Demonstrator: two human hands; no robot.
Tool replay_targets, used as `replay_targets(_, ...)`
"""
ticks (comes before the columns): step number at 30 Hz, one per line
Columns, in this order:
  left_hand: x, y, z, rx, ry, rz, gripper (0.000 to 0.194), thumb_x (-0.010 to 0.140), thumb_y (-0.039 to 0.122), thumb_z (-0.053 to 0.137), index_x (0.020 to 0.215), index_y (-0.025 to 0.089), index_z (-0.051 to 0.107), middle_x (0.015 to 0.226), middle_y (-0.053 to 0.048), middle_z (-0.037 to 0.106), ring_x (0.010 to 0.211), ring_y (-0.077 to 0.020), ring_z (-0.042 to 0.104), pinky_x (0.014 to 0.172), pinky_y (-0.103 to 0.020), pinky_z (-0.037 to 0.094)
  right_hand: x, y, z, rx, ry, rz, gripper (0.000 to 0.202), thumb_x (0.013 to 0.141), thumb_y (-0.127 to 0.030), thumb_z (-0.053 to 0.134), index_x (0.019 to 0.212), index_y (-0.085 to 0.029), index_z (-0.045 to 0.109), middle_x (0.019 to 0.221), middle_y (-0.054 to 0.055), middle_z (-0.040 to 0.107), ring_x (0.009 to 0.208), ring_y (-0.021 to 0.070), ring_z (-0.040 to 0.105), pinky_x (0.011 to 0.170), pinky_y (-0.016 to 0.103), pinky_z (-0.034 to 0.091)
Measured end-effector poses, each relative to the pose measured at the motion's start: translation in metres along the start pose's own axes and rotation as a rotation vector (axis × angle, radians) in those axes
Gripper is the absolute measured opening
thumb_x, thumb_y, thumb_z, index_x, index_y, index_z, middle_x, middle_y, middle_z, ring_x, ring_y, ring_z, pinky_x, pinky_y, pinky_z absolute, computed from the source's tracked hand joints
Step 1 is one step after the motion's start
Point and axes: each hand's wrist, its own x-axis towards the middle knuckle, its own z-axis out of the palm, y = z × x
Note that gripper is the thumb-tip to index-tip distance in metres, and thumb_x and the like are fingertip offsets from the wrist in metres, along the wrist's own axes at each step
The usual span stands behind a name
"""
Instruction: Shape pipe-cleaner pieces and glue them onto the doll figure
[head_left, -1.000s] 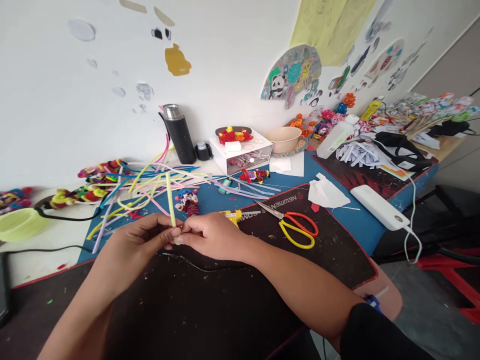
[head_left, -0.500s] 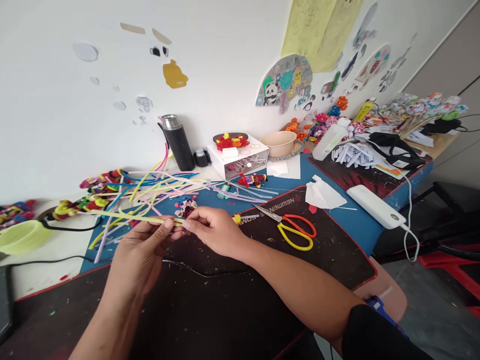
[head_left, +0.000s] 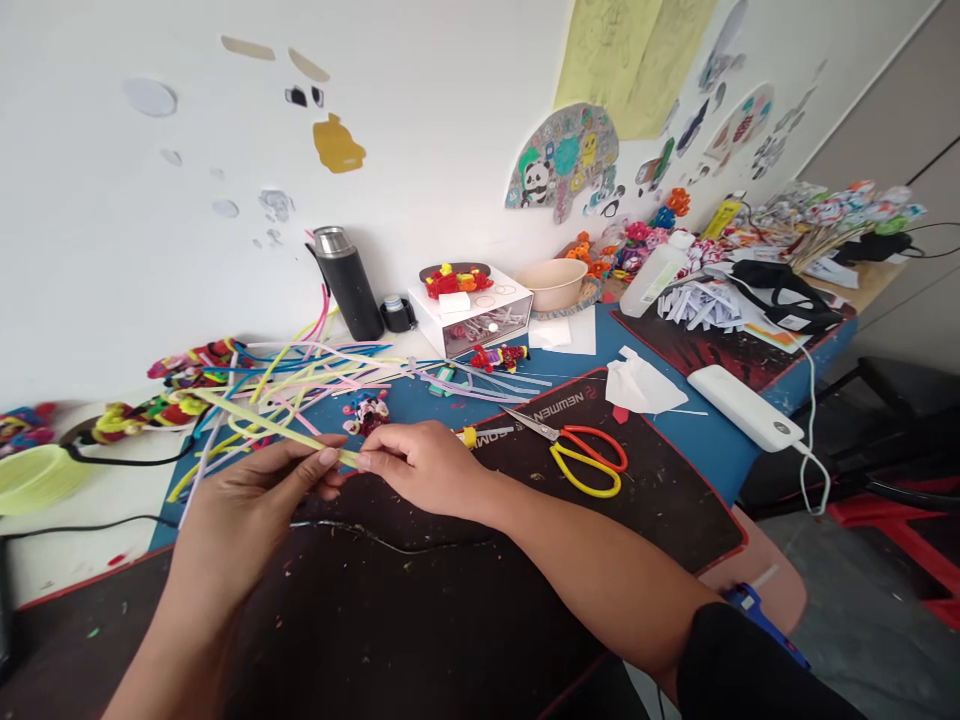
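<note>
A pale yellow pipe cleaner (head_left: 277, 430), perhaps more than one lying together, stretches up to the left from my hands. My left hand (head_left: 251, 505) pinches it between thumb and fingers. Just to the right, the fingertips of my right hand (head_left: 420, 465) are closed on its near end, with a short stretch showing between both hands. Right behind my fingers lies a small dark red and white fuzzy figure (head_left: 369, 412). Scissors (head_left: 553, 434) with one red and one yellow handle rest on the black mat (head_left: 420, 620), to the right of my right hand.
Loose coloured pipe cleaners (head_left: 300, 370) spread behind my hands. Against the wall stand a black thermos (head_left: 351, 285), a white drawer box (head_left: 480, 325) and a beige bowl (head_left: 551, 285). A white power strip (head_left: 746, 408) lies at right; a blue glue gun (head_left: 765, 622) sits near the right edge.
The pipe cleaner now slopes more steeply, its far end higher. My left hand has shifted slightly left, widening the gap to my right hand. The whole view has moved a little.
</note>
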Motion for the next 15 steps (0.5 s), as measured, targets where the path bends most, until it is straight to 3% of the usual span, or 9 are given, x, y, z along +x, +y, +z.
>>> replay_targets(8, 0.002, 0.020, -0.007, 0.155, -0.177, -0.082, 0.072, 0.045, 0.093, 0.092, 0.069, 0.025, 0.088, 0.070, -0.011, 0.082, 0.063, -0.0263, 0.076, 0.063, -0.034, 0.066, -0.003, 0.001, 0.004, -0.132, -0.055, -0.038, 0.020, 0.111, -0.037, 0.072, 0.098, -0.024, 0.081, 0.086, 0.001, 0.076, 0.080, 0.0185, 0.066, 0.071, 0.029, 0.034)
replay_targets(15, 0.001, 0.025, 0.002, 0.078, -0.126, -0.087, 0.072, 0.042, 0.094, 0.094, 0.065, 0.026, 0.086, 0.066, -0.010, 0.081, 0.061, -0.0260, 0.076, 0.061, -0.035, 0.067, -0.003, -0.001, 0.004, 0.001, 0.001, 0.002, 0.022, 0.110, -0.042, 0.073, 0.102, -0.024, 0.082, 0.074, -0.004, 0.066, 0.066, 0.0139, 0.054, 0.068, 0.029, 0.034)
